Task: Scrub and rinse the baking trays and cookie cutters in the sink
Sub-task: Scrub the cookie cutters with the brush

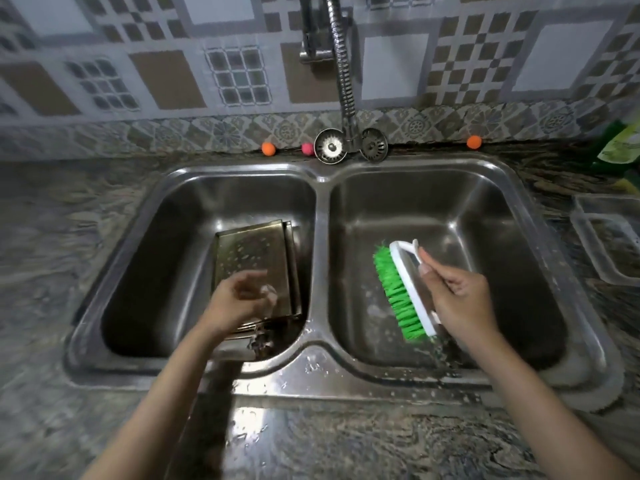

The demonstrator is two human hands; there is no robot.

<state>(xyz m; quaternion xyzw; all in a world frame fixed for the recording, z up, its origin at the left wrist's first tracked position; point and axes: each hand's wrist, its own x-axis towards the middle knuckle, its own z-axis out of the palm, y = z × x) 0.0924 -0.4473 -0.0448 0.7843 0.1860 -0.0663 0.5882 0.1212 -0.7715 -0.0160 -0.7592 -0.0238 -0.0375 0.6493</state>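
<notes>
A double steel sink (322, 202) fills the view. Metal baking trays (252, 258) lean stacked in the left basin, the top one spotted with water drops. My left hand (239, 299) hovers over the trays' near edge with fingers loosely curled; it is blurred, and something small and pale shows at its fingertips. My right hand (457, 299) grips the white handle of a scrub brush (405, 289) with green bristles, held over the right basin with the bristles facing left. No cookie cutters are clearly visible.
A flexible metal tap (343, 64) hangs over the divider, with two drain strainers (330, 147) leaning behind the sink. Small orange and pink balls (268, 148) sit at the wall. A clear plastic container (613, 237) and a green bottle (620, 143) stand at right.
</notes>
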